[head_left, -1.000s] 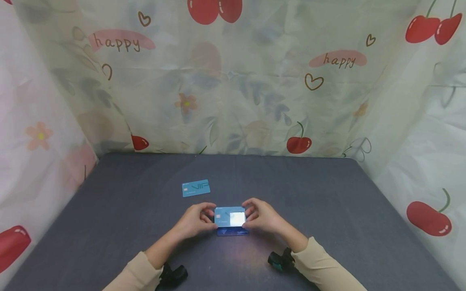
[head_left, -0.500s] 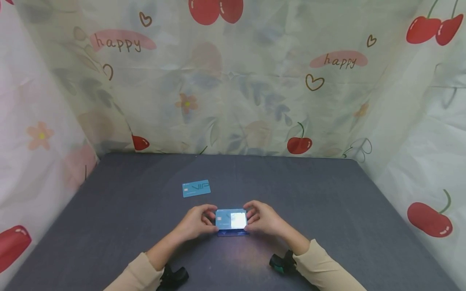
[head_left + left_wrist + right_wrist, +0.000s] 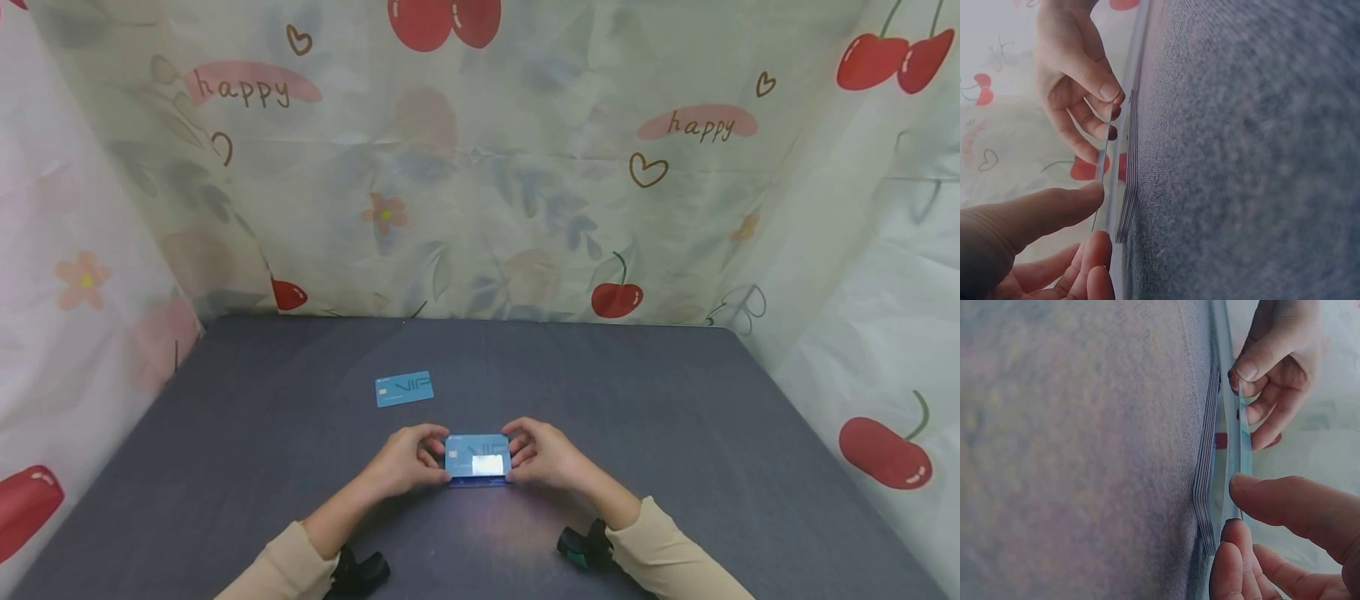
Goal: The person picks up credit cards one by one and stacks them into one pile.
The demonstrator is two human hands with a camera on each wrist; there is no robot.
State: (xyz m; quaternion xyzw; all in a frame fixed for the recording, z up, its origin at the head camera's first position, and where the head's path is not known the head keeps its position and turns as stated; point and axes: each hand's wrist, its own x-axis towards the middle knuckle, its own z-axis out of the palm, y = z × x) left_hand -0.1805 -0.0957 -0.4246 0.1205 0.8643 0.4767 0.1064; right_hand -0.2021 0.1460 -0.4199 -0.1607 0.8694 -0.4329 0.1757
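Observation:
A light blue card with a chip (image 3: pixel 461 456) is held level between both hands, a little above the table. My left hand (image 3: pixel 411 456) pinches its left end between thumb and fingers, and my right hand (image 3: pixel 546 454) pinches the right end. Below it, separated by a small gap, lies a neat stack of cards (image 3: pixel 1127 194), seen edge-on in both wrist views. The dark blue top card (image 3: pixel 478 482) of that stack shows only as a thin strip in the head view; the held card hides the rest.
A second light blue card marked VIP (image 3: pixel 405 389) lies flat on the dark grey table (image 3: pixel 637 400), beyond the left hand. A fabric backdrop with cherries (image 3: pixel 480 208) stands behind the table and along both sides. Black wrist devices (image 3: pixel 585 543) sit under the forearms.
Both hands have brought the held card slightly nearer to the person, so less of the dark blue card beneath shows. The bright reflection on it has shifted. The VIP card stays put.

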